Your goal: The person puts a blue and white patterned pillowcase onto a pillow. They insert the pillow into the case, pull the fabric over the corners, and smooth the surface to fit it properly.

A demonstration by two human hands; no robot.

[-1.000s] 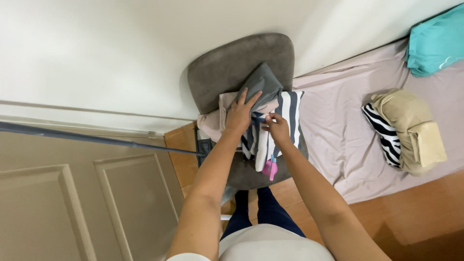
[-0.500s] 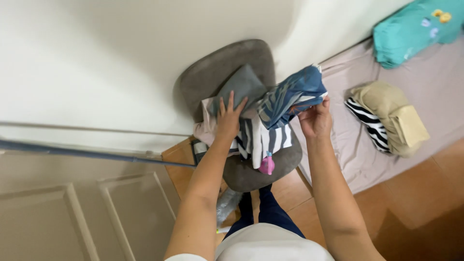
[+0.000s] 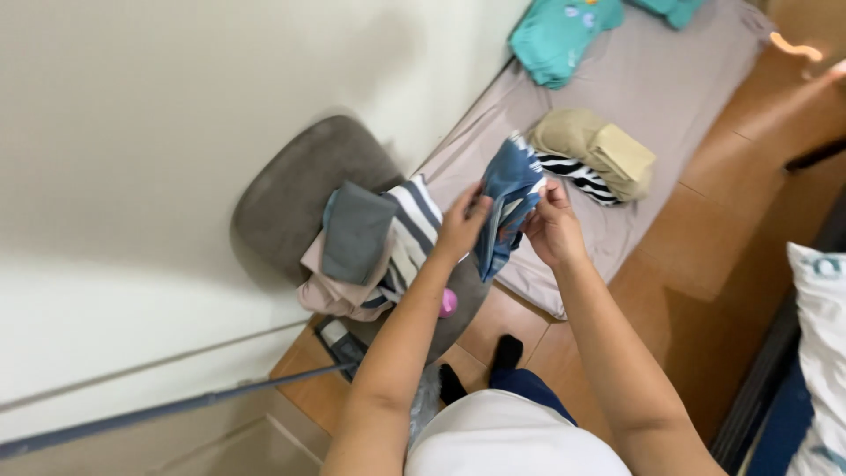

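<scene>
Head view, looking down. Left hand (image 3: pixel 460 227) closed on the left edge of a blue patterned garment (image 3: pixel 507 203), fingers curled over the cloth, thumb on top. Right hand (image 3: pixel 552 227) pinching the same garment's right edge between thumb and fingertips, otherwise loosely curled. Garment held bunched and hanging between both hands, lifted clear above the near edge of the mattress (image 3: pixel 652 97), between the chair and the folded clothes on the sheet. Grey padded chair (image 3: pixel 300 194) at left against the pale wall, its seat carrying a loose pile of clothes: grey folded piece (image 3: pixel 357 234) on top, striped black-and-white garment (image 3: pixel 414 225) beside it toward the seat's right edge, beige cloth (image 3: pixel 330 295) underneath at the front edge. Small pink object (image 3: pixel 448 304) at the seat's right front corner, kind not discernible, possibly a clothes peg or cap. On the mattress, near its middle: tan folded clothes (image 3: pixel 592 145) lying partly over a zebra-striped piece (image 3: pixel 577 176); teal folded garment (image 3: pixel 555 35) near the far edge. Wooden floor (image 3: pixel 705 264) to the right of the mattress; feet in black socks (image 3: pixel 507 353) below the chair.
</scene>
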